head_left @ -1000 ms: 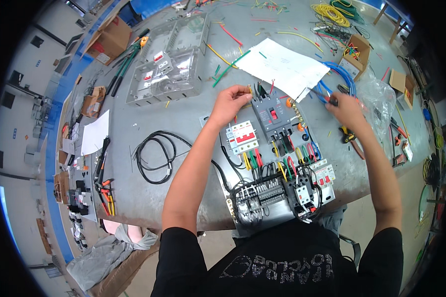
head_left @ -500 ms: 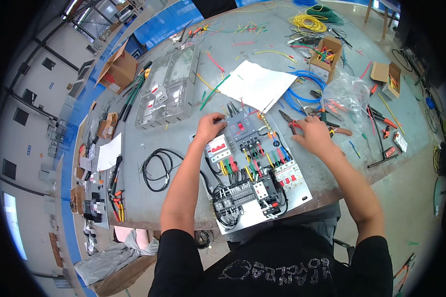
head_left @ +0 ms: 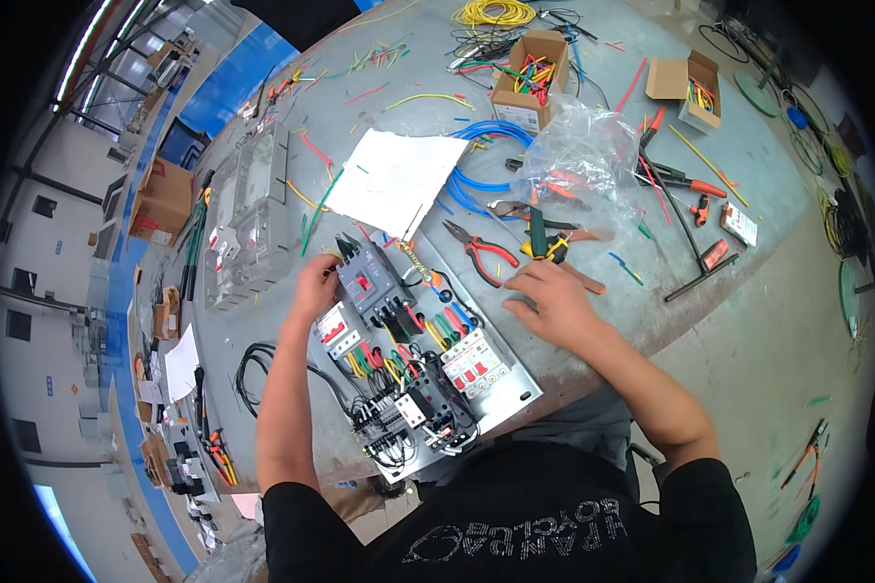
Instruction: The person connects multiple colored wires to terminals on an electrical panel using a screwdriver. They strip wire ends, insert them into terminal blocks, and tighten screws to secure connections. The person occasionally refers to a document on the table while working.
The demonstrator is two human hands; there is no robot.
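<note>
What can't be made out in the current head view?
Head view, all five:
Left hand: whether its fingertips touch the breaker; the hand itself hides them.
Right hand: its palm and anything beneath; the back of the hand hides them.
Paper: any markings; too small and faint.
Bag: what lies under it; its creases blur that.
Black shape: what it is; the top edge cuts it off.

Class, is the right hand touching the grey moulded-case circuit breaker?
No, the right hand is over the tabletop, apart from the mounting plate bearing the moulded-case breaker.
</note>
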